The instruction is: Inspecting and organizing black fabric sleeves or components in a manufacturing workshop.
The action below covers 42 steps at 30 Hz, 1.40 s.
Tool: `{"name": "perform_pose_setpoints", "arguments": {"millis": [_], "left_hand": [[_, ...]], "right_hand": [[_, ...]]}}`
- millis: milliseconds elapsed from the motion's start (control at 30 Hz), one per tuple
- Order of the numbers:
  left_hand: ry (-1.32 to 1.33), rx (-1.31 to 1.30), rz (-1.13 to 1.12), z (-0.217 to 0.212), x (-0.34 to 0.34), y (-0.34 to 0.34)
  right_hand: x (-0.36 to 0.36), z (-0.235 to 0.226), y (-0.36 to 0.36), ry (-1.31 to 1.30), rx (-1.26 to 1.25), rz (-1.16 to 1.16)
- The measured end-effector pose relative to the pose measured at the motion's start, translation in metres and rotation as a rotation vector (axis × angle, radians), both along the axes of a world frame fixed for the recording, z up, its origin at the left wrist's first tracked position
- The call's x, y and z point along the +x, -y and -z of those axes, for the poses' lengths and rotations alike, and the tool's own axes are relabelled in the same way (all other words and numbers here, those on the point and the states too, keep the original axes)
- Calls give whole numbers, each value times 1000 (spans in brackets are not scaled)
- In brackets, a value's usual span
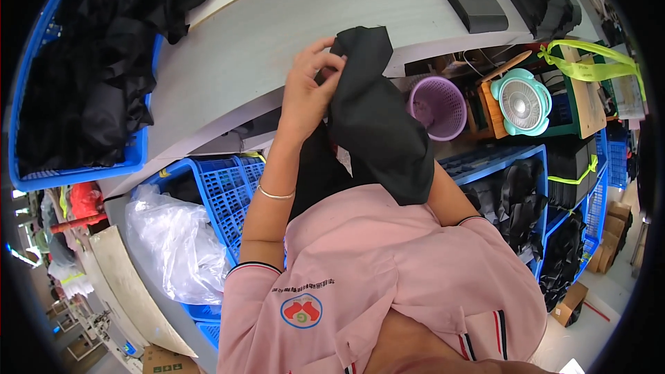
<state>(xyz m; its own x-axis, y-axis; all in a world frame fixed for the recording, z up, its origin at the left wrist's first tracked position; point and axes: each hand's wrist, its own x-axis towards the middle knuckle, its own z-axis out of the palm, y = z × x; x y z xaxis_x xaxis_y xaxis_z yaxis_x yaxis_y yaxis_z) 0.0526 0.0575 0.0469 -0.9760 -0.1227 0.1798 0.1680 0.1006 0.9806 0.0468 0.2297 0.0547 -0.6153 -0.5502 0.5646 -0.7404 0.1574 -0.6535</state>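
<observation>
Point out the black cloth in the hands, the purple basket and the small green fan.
black cloth [377,121], head view, on the middle of the hanging fabric.
purple basket [451,123], head view, on its outer mesh wall.
green fan [521,102], head view, on the round front grille.

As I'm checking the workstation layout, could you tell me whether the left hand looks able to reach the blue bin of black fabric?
Probably yes: the left hand grips the black cloth, and bare table lies between it and the blue bin.
</observation>
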Motion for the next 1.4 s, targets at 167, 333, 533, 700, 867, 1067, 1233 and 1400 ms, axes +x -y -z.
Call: {"name": "perform_pose_setpoints", "arguments": {"millis": [167,333,533,700,867,1067,1233,1400], "left_hand": [[-181,-369,-119,9,12,-19],[-229,-159,-482,-1,41,-53],[-348,-604,-255,12,61,-84],[8,344,-108,26,43,-62],[-12,794,-198,38,0,-31],[113,388,-629,35,-45,53],[-29,539,-662,20,-28,69],[-94,218,-633,0,0,4]], "right_hand": [[-21,-2,8,-309,141,166],[-46,-30,-4,-561,258,320],[-63,-23,9,-556,263,435],[-81,10,13,-112,156,481],[-28,48,43,802,-865,86],[38,39,-9,990,51,-212],[45,38,-49,1332,-168,-197],[13,30,-23,684,-286,222]]}}
